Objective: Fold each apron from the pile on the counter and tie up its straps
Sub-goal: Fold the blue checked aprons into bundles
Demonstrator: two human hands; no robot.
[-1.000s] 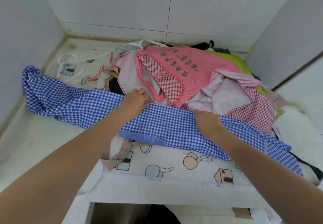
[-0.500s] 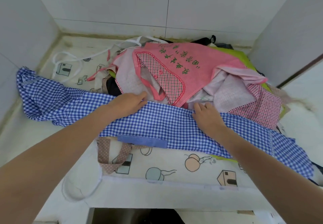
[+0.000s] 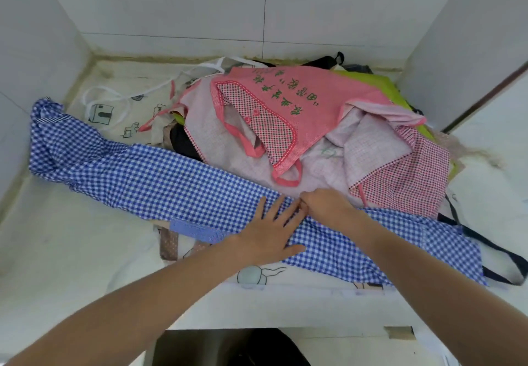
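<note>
While the blue gingham apron [image 3: 160, 183] lies folded lengthwise in front of the pile [image 3: 300, 125], left hand [image 3: 268, 234] pressing flat, right hand [image 3: 325, 208] pinching its edge, straps appear untied and remaining aprons unfolded.

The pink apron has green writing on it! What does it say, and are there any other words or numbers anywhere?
Pink apron: one line of green embroidered characters, seen upside down and too blurred to read for certain.
Cartoon-print cloth: a tiny dark mark beside the drawings that may be lettering, too small to read.
Blue checked apron: no writing.
No numbers or brand labels show.
</note>
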